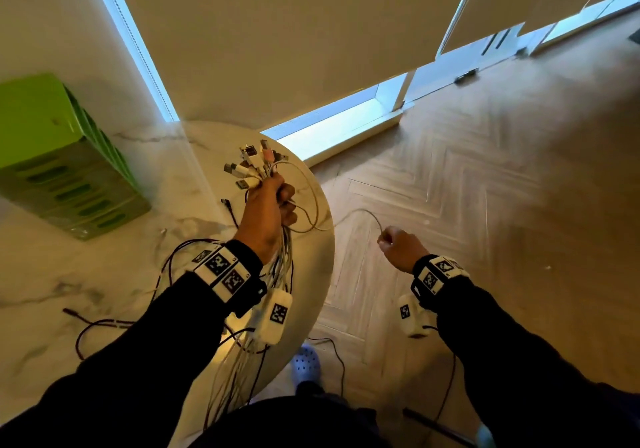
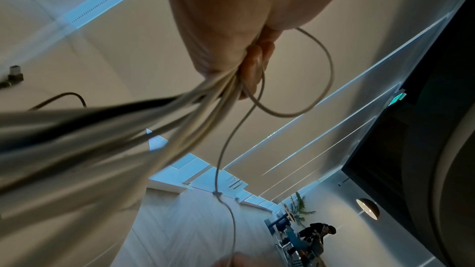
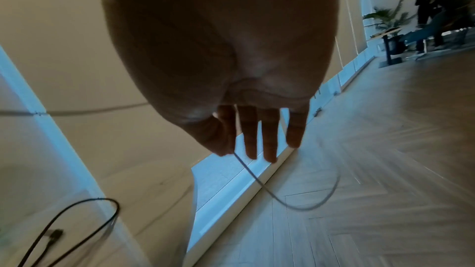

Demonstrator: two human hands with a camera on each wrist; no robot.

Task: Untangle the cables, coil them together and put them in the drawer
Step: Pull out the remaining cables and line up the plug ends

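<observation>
My left hand (image 1: 273,205) grips a bundle of white cables (image 1: 282,260) above the round marble table (image 1: 104,257). Their USB plugs (image 1: 251,165) fan out above the fist, and the strands hang down past the wrist. One thin white cable (image 1: 360,213) loops out from the fist to my right hand (image 1: 398,245), which pinches it out over the floor. In the right wrist view the thumb and forefinger pinch this cable (image 3: 257,180) while the other fingers (image 3: 270,139) point straight. The left wrist view shows the gripped bundle (image 2: 180,113) and the single loop (image 2: 318,80).
Dark cables (image 1: 104,323) lie loose on the table near my left arm. A green drawer unit (image 1: 65,160) stands at the table's back left. Herringbone wood floor (image 1: 485,188) lies to the right. A person sits far off (image 3: 437,3).
</observation>
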